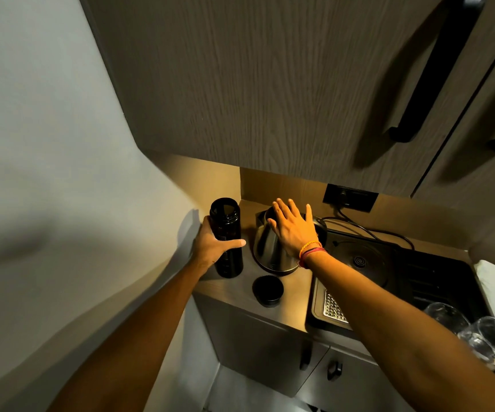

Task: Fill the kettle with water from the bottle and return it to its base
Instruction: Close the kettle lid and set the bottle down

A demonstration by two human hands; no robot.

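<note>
A tall black bottle (227, 237) stands uncapped and upright on the counter (295, 301), near the left wall. My left hand (215, 243) is wrapped around its middle. Its round black cap (267, 290) lies on the counter in front. To the right of the bottle sits a steel kettle (267, 248), off its base. My right hand (292, 226) lies flat over the kettle's top with fingers spread, hiding the lid. The round kettle base (359, 261) rests on a black tray (436, 281) further right.
A power cord (368, 231) runs from a wall socket (350, 197) to the base. A metal grate (334, 307) sits in the tray's front corner. Two clear glasses (484, 337) stand at the right edge. Wooden cabinets hang overhead; cabinet doors are below the counter.
</note>
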